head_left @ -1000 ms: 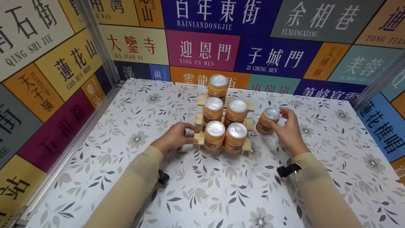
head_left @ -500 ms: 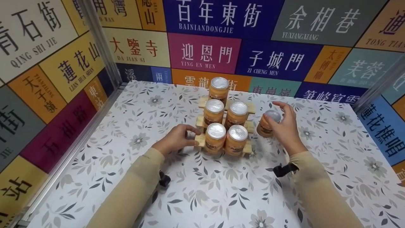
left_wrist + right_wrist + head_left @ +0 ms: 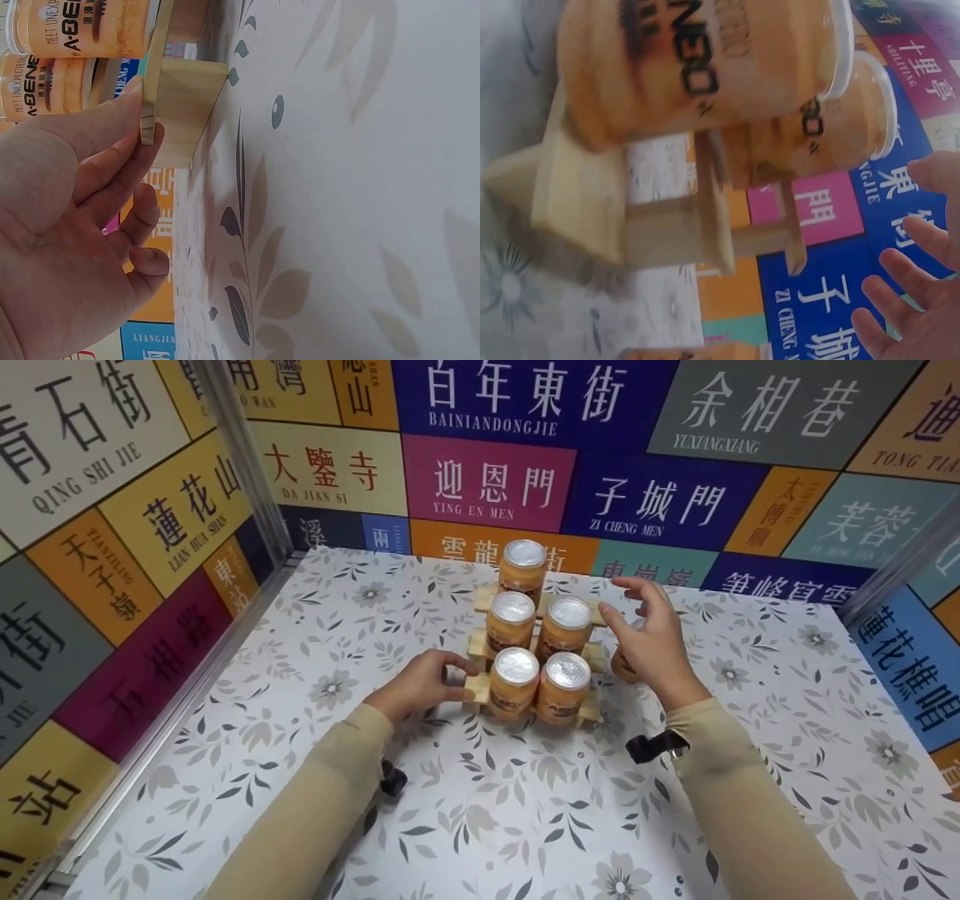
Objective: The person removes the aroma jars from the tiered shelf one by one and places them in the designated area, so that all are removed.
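A stepped wooden rack [image 3: 478, 688] carries several orange jars with silver lids. Two jars stand on the front step, such as the right front jar [image 3: 562, 694]; two are on the middle step and one back jar [image 3: 523, 570] is on the left of the top step. My left hand [image 3: 424, 682] pinches the left end of the front board [image 3: 152, 94] between thumb and fingers. Beside the top step's right end, my right hand [image 3: 652, 641] hovers with spread fingers, holding nothing. It partly hides a loose jar [image 3: 622, 666] on the table to the right of the rack.
A white cloth [image 3: 480, 810] with grey leaves and flowers covers the table. Behind it and at the left rise walls of coloured street-name panels [image 3: 491, 484], with a metal post [image 3: 251, 457] at the left corner.
My right hand has let go of the loose jar and moved left and away from me, toward the top step. The jar stays on the table. My left hand keeps its pinch on the rack.
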A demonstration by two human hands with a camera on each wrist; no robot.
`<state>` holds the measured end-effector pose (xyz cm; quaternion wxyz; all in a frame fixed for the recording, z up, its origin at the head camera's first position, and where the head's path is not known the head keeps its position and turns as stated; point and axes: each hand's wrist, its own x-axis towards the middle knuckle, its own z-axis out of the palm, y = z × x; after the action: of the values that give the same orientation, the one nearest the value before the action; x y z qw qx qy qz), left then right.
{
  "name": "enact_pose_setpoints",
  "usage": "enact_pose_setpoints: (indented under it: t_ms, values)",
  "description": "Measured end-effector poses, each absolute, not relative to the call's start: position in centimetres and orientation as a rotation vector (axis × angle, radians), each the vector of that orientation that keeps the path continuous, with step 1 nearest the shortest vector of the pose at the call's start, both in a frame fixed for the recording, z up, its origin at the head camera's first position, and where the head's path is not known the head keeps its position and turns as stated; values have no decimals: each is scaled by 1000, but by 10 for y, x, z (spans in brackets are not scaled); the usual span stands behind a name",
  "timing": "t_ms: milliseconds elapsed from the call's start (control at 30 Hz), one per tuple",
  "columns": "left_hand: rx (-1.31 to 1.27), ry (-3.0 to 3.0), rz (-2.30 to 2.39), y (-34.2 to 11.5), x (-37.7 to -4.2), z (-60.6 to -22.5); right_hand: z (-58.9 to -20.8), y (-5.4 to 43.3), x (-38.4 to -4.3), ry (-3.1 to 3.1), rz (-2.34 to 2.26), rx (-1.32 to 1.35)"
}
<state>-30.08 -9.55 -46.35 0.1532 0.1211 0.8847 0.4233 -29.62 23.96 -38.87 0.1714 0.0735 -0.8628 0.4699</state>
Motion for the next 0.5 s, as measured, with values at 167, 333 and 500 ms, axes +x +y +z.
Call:
enact_pose_setpoints:
  t_ms: [167, 333, 500]
  values:
    - [366, 2543, 1212, -96, -301, -463, -377, 224, -300, -2490, 1391, 226]
    - [386, 2544, 1230, -97, -300, -463, -369, 210, -307, -2530, 1396, 262]
    - [371, 2537, 1250, -97, -299, -462, -367, 197, -313, -2557, 1432, 239]
